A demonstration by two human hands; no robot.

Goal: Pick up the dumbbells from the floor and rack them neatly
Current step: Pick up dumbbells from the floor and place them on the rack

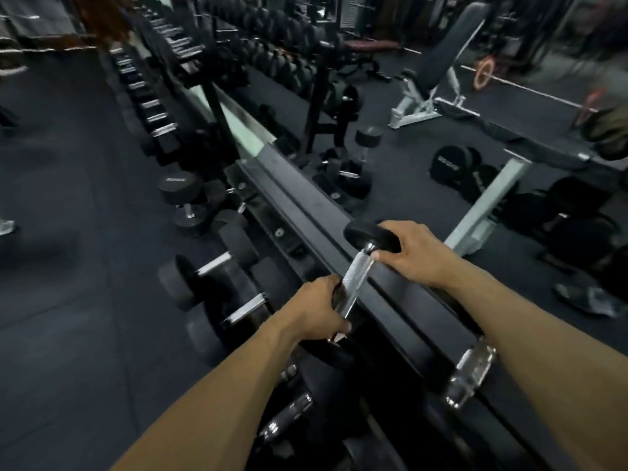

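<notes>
Both my hands hold one black dumbbell with a knurled chrome handle [356, 271] over the long black rack [306, 212]. My left hand [314, 309] grips the near end of the handle. My right hand [413, 253] holds the far round head, thumb against the handle. The near head is hidden under my left hand. Other dumbbells [217, 263] rest on the rack's lower tier to the left. One stands upright [185, 200] on that side. Several dumbbells [448, 166] lie on the floor to the right, past the rack.
A mirror along the rack reflects rows of dumbbells [159, 107]. A white-framed flat bench [509, 164] and an incline bench [438, 69] stand on the right. A barbell with a red plate [484, 73] lies farther back. Dark rubber floor [61, 232] spreads on the left.
</notes>
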